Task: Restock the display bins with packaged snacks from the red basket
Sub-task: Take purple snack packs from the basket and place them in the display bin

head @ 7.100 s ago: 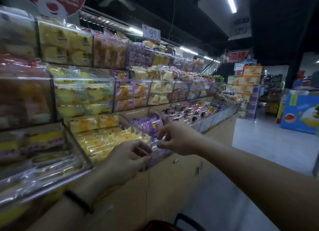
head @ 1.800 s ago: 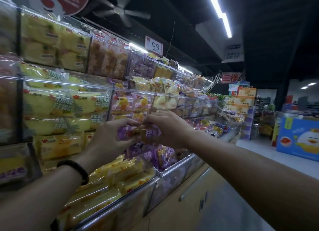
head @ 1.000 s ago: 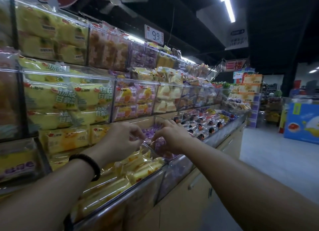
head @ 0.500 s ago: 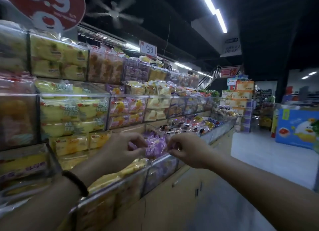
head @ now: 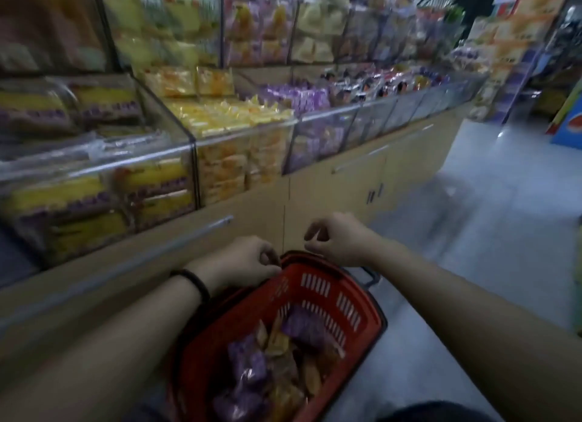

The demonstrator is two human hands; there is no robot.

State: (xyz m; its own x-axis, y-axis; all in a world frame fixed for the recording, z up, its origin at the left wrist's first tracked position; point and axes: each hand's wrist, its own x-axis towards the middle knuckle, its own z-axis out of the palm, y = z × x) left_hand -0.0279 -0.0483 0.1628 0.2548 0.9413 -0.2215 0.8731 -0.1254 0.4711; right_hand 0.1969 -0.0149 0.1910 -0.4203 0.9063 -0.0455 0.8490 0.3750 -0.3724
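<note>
Shop aisle; curled hands at red basket

- We can read nothing: the print on packets in the display bins is smeared by blur
- On the red basket and its snack packets we make out no lettering

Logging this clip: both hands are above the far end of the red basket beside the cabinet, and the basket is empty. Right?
Not quite. The head view shows the red basket is not empty: purple packets and orange-yellow packets lie in it. The rest holds: left hand and right hand are above its far end, beside the cabinet.
</note>
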